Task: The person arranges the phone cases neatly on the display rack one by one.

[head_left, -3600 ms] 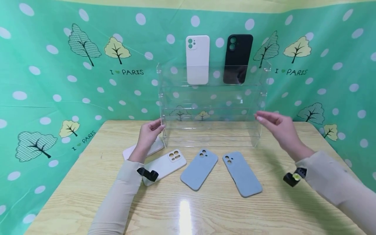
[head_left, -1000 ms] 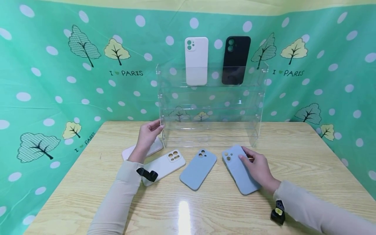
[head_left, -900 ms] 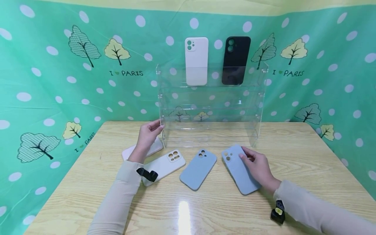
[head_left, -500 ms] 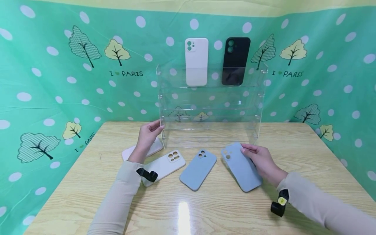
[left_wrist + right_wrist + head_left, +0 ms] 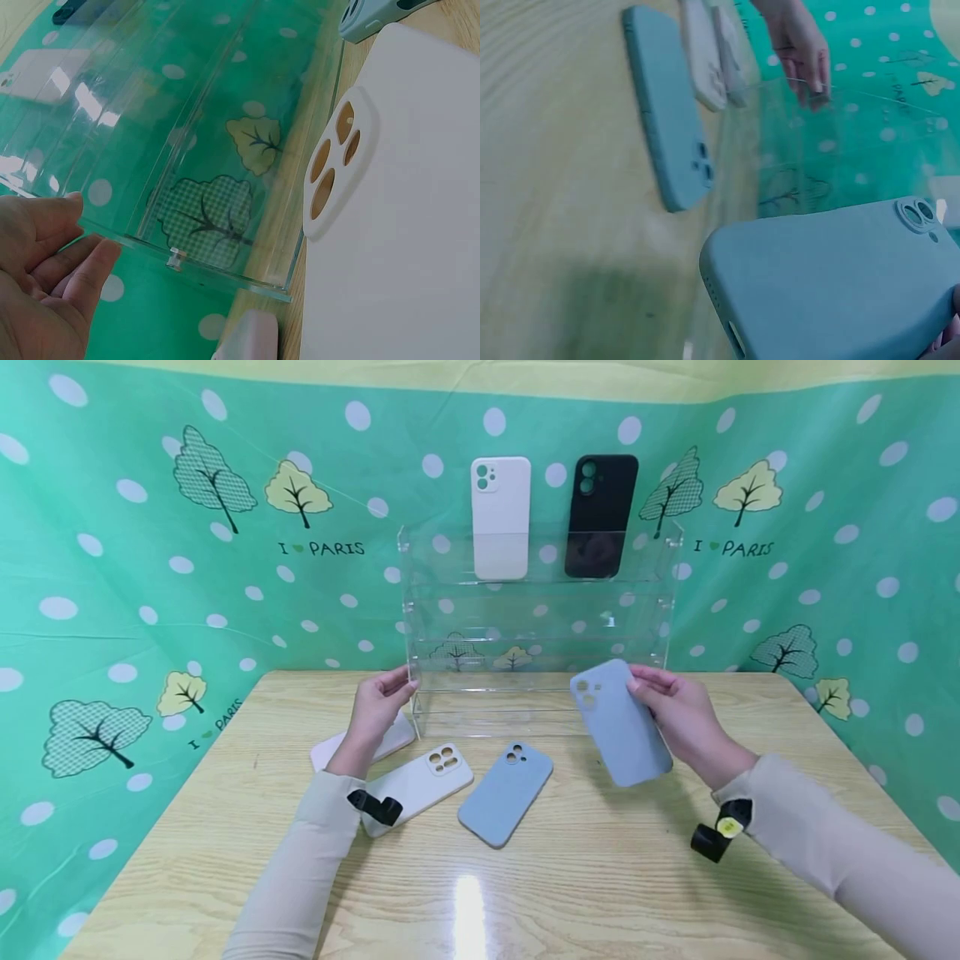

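In the head view my right hand [image 5: 686, 714] pinches a blue phone case [image 5: 622, 722] by its upper right edge. The case hangs tilted above the table, camera holes at top left, before the stand's lower right. The same blue case [image 5: 832, 277] fills the lower part of the right wrist view. My left hand [image 5: 378, 710] grips the left side panel of a clear acrylic display stand [image 5: 540, 689], thumb in front and fingers behind. In the left wrist view, the thumb and fingers of the left hand [image 5: 52, 270] meet at the panel's edge.
A white phone case [image 5: 501, 518] and a black one [image 5: 602, 514] stand on the top tier. On the table [image 5: 585, 893] lie another blue case [image 5: 506, 793], a white case [image 5: 420, 789] and a pale case [image 5: 393, 737] partly behind the left arm.
My right hand came down from beside the stand, took the right-hand blue phone case and raised it off the table toward the stand. The left hand stays on the side panel.
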A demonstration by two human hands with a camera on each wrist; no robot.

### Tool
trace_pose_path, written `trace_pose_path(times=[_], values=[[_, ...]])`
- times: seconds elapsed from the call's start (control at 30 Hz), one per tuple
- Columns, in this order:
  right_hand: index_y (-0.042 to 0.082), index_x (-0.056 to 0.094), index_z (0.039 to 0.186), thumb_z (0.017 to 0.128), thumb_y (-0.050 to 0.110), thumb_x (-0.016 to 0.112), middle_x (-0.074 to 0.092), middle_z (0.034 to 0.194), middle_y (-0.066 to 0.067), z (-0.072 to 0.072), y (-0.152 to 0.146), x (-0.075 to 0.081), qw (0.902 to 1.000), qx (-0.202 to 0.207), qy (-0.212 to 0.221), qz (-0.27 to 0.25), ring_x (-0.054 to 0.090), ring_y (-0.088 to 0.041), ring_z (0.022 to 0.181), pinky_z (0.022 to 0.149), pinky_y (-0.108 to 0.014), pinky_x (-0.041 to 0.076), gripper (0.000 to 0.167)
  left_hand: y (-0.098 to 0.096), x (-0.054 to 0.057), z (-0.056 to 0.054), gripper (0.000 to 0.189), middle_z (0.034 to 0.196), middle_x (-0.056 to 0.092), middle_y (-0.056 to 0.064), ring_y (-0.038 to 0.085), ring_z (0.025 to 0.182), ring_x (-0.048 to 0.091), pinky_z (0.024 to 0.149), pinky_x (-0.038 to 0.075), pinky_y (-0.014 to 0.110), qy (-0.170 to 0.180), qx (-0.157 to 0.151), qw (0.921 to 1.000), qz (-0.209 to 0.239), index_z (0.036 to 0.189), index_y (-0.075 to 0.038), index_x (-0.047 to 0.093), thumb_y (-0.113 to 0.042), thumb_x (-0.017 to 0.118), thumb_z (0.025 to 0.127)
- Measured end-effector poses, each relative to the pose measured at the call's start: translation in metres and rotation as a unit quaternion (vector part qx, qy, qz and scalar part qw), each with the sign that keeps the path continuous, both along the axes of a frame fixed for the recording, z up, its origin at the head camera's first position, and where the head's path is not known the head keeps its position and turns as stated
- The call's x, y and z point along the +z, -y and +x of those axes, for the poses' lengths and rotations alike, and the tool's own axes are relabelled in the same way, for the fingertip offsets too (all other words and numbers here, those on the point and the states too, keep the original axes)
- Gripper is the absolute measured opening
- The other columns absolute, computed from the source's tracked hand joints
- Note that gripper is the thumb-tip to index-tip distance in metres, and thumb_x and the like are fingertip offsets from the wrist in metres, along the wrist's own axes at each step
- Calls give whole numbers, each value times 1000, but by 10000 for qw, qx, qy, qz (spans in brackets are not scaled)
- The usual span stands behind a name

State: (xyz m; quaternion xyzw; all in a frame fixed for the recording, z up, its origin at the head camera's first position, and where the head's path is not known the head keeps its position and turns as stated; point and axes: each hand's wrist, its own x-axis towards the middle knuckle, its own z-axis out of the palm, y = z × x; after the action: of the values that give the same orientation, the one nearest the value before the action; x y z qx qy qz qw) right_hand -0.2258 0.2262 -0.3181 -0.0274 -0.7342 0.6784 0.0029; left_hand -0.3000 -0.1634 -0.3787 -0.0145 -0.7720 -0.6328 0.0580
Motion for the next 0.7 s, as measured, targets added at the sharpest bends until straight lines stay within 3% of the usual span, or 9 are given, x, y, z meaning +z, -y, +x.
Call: trace_pose_path(times=[0.13, 0.23, 0.43, 0.7], values=[[3, 49, 132, 91, 21, 62, 64, 95, 17, -8, 1, 23, 9994, -249, -192, -161, 59, 1, 95, 98, -21, 45, 46, 0, 0, 0, 41, 129, 57, 16, 25, 118, 56, 97, 48, 27, 52, -23, 10000, -36, 130, -2, 53, -14, 62, 92], [7, 52, 129, 91, 20, 62, 63, 99, 13, -15, 2, 41, 9978, -472, -401, -249, 58, -4, 99, 104, -28, 42, 41, 0, 0, 0, 41, 129, 58, 16, 24, 118, 56, 97, 48, 26, 52, -18, 10000, -26, 130, -2, 54, -14, 62, 92], [8, 57, 119, 91, 11, 61, 61, 101, 2, -32, 7, 72, 9875, -768, -1096, -829, 56, -9, 97, 84, -13, 50, 28, 0, 1, 0, 41, 128, 58, 17, 25, 118, 56, 96, 48, 26, 17, -34, 10000, -64, 130, -1, 53, -13, 62, 92], [7, 59, 118, 91, 8, 60, 57, 103, -3, -62, 16, 96, 9701, -1063, -1497, -1589, 53, -12, 98, 86, -16, 49, 27, 0, 1, -1, 41, 129, 57, 17, 25, 118, 56, 97, 47, 26, 24, -41, 10000, -73, 130, -2, 53, -14, 62, 92]])
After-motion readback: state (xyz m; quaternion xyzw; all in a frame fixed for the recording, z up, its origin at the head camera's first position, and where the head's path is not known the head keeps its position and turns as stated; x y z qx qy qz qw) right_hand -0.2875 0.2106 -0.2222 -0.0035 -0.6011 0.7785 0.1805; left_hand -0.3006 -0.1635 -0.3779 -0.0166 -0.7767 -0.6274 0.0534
